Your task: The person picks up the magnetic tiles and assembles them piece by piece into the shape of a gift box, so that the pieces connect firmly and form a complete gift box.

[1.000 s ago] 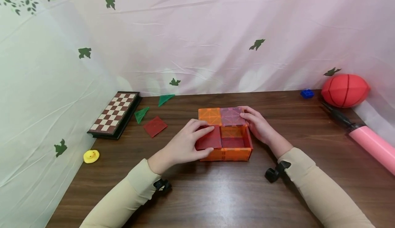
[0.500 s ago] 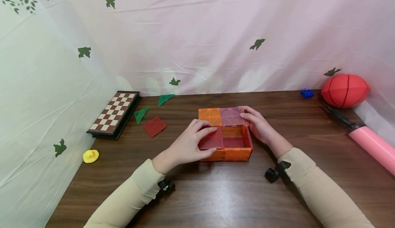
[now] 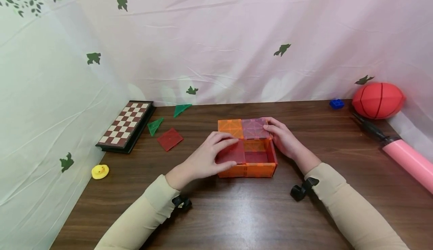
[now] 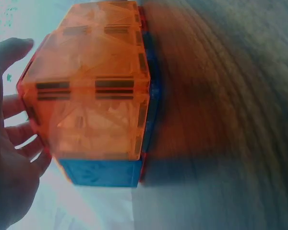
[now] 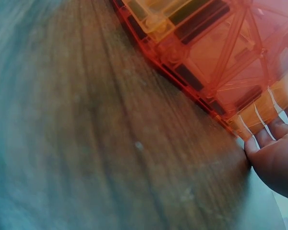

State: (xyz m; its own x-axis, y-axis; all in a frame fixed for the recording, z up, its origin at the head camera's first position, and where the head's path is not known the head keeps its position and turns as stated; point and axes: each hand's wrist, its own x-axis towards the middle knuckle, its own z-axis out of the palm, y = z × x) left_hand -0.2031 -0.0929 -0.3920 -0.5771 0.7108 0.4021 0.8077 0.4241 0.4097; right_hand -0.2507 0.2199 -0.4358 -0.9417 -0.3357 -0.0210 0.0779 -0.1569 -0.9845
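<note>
A box of translucent magnetic tiles (image 3: 258, 170) stands mid-table, with orange and red walls. An orange tile (image 3: 230, 128) and a purple tile (image 3: 254, 128) cover its back half; its front right part is uncovered. My left hand (image 3: 204, 159) holds a red magnetic tile (image 3: 232, 153) over the front left part, thumb toward the front edge and fingers across the top. How firmly the tile sits is hidden. At the back right corner, my right hand (image 3: 282, 137) grips the box, its fingers partly hidden behind. Blue tiles (image 4: 103, 171) show low on the box in the left wrist view.
Left of the box lie a loose red tile (image 3: 170, 139) and two green triangular tiles (image 3: 155, 126). Beyond them are a chessboard (image 3: 125, 124) and a yellow duck (image 3: 100, 171). A blue block (image 3: 336, 103), red ball (image 3: 379, 100) and pink pump (image 3: 411, 159) lie at right.
Over the last second my left hand has shifted slightly right, and the red tile beneath it has moved the same way. The right hand and the box stay in place.
</note>
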